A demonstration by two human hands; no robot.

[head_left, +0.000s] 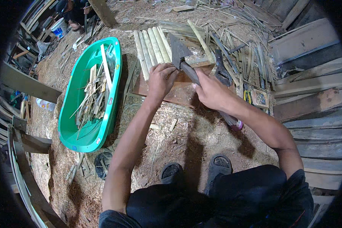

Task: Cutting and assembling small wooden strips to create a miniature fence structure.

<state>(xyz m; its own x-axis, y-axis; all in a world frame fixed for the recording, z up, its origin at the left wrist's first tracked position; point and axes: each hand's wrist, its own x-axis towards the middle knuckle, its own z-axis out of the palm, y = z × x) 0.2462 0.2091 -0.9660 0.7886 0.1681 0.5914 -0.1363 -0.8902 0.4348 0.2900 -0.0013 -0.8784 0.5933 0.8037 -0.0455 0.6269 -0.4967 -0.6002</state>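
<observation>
My right hand [211,89] is wrapped round the dark handle of a hatchet [180,51], its broad grey head raised and pointing away from me. A pink patch shows near the handle's lower end. Close to the hatchet head, my left hand [162,79] has its fingers curled and pressed together; what they hold, if anything, is hidden. Just beyond it, pale wooden sticks [152,47] lie side by side in a row, their near ends at a brown wooden board [169,92]. Another pale stick [199,38] lies slanted to the right of the hatchet head.
A green tub [83,142] with wood scraps stands at the left. Right of the board are a dark tool [223,70], a yellow tape measure [248,97] and a small box [260,98]. Stacked planks [311,110] line the right. Another person [73,13] is far left.
</observation>
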